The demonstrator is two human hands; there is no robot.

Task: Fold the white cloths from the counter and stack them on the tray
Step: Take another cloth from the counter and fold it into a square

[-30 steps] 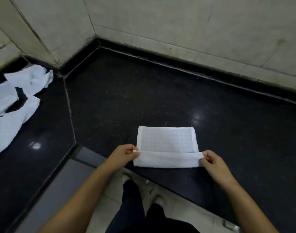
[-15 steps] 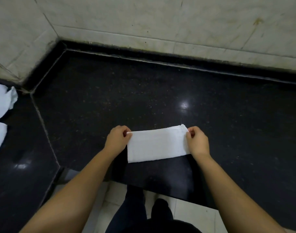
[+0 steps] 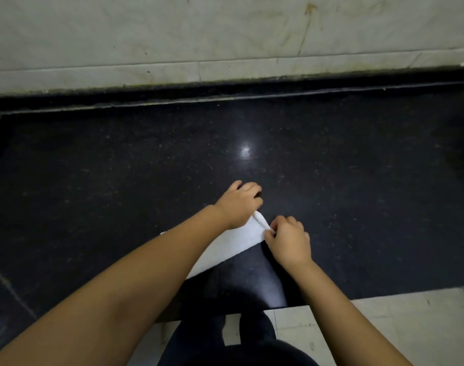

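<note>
Nearest, the right hand [image 3: 288, 240] pinches the right end of the folded white cloth strip [image 3: 230, 247], which lies on the glossy black speckled stone surface [image 3: 120, 167] close to its front edge. Just beyond, the left hand [image 3: 238, 204], fingers curled, brings the other end across to meet it. To fold well, I judge the corners should be matched squarely before the crease is pressed flat. No tray is in view.

Both forearms bare, no sleeves; left hand [image 3: 238, 203] & right hand [image 3: 288, 243] ungloved; dark trousers [image 3: 225, 347].
</note>
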